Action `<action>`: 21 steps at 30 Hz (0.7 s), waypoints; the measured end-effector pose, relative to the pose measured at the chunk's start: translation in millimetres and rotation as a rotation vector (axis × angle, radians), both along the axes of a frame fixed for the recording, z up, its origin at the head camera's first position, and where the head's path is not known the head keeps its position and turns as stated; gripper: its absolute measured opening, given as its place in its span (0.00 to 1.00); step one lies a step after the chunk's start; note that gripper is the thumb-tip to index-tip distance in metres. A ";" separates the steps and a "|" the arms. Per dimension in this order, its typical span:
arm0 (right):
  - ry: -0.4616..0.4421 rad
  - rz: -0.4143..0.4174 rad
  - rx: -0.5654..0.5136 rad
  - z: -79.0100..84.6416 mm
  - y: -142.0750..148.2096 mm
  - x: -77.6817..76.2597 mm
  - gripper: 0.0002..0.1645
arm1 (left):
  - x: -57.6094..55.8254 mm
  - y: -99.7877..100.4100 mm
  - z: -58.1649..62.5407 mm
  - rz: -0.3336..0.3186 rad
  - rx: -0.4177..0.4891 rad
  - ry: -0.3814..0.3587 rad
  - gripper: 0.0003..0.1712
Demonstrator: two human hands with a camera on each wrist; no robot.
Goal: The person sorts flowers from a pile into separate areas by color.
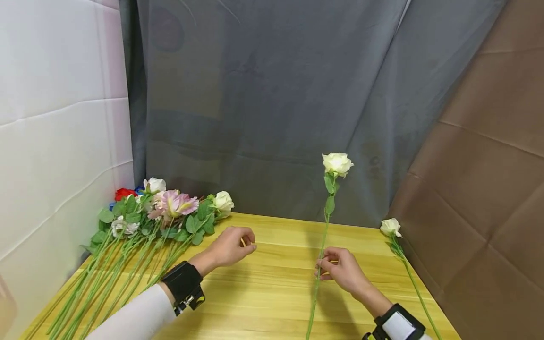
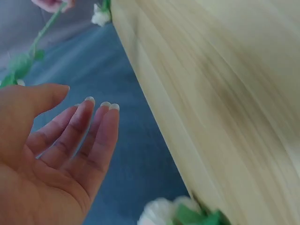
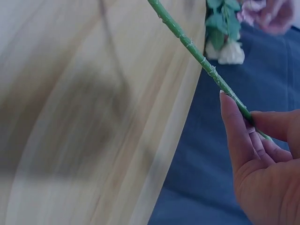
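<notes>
Between thumb and fingers, my right hand (image 1: pixel 341 270) pinches the green stem of a white rose (image 1: pixel 337 164). The rose stands nearly upright above the table, its bloom at the top and a few leaves below it. In the right wrist view the stem (image 3: pixel 201 58) runs slantwise through the pinch of the right hand (image 3: pixel 262 145). My left hand (image 1: pixel 231 245) hovers over the table with loosely bent fingers and holds nothing; the left wrist view shows its bare palm (image 2: pixel 51 187). Nearest to it is the pile of artificial flowers (image 1: pixel 172 208) at the left.
A second white rose (image 1: pixel 390 227) lies along the table's right edge. Stems (image 1: pixel 106 269) of the pile reach toward the near left. Grey cloth (image 1: pixel 263 104) hangs behind the wooden table (image 1: pixel 263 293), with a white panel (image 1: pixel 63 123) left and brown cloth (image 1: pixel 476 189) right.
</notes>
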State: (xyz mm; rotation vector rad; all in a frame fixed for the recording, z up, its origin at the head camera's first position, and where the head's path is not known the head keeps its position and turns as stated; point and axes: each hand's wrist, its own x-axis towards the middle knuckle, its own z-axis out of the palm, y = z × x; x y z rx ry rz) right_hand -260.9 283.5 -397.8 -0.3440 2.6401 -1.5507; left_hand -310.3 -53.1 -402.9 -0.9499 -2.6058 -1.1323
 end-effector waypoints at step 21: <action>0.050 -0.249 0.220 6.5 113.1 -0.5 0.08 | 2.3 -136.7 -33.5 0.311 -0.095 0.049 0.09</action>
